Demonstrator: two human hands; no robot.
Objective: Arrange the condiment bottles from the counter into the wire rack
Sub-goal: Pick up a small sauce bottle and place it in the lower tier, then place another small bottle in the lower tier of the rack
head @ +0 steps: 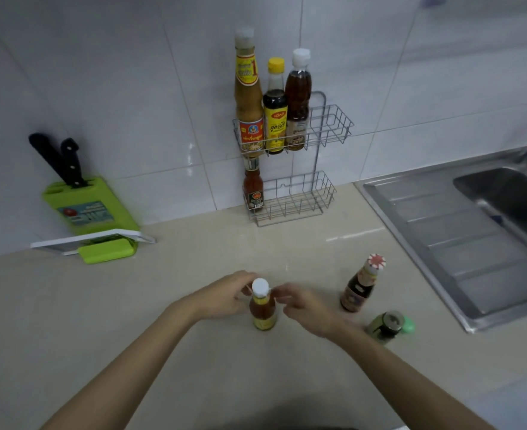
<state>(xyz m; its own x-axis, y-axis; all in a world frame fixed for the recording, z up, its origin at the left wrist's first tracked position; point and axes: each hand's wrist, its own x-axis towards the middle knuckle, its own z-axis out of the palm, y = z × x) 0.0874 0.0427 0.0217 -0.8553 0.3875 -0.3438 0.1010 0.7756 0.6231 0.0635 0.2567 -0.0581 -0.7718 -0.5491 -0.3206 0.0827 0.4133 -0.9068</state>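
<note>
- Far to the left of the hands, a green knife block (90,206) with two black-handled knives is seen against the wall.
- The left hand (225,297) is placed at the neck of the orange bottle (263,308), fingers curled toward the white cap (260,287); whether a firm grip is made cannot be told.
- The orange bottle is found upright on the counter (194,352), between the two hands.
- It is judged to be glass: rigid, smooth, moderately heavy for its size, and breakable if dropped. A hold around the body below the shoulder is thought safer than a pinch at the cap.
- Beyond the hands, the wire rack (293,169) is set against the tiled wall. Three bottles are held in its upper shelf, and one small red bottle (252,186) at the left of its lower shelf; the rest of the lower shelf is free.
- The right hand (305,305) is held just beside the same bottle's neck, fingers loosely bent; contact cannot be confirmed through the blur.
- Right of the right hand, a dark bottle (361,285) with a red-and-white cap is left standing, and nearer, a green jar (387,327) is seen by the forearm.
- Far right, a steel sink (473,231) is set into the counter.
</note>
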